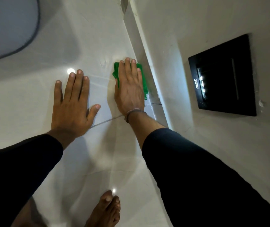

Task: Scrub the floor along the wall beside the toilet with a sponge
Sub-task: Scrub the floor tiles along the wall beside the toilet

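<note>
A green sponge (pixel 144 82) lies flat on the glossy white floor tiles (pixel 98 46), close against the base of the wall (pixel 188 22) on the right. My right hand (pixel 130 89) lies palm-down on top of the sponge, fingers stretched forward over it, so only its green edges show. My left hand (pixel 73 102) rests flat on the floor to the left of it, fingers spread, holding nothing. The toilet (pixel 8 27) fills the upper left corner, a grey rounded shape, blurred.
A black glossy rectangular plate (pixel 224 76) is set in the wall on the right. A grout line (pixel 108 120) crosses the floor under my wrists. My bare foot (pixel 104 212) stands on the tiles at the bottom. Dark sleeves cover both forearms.
</note>
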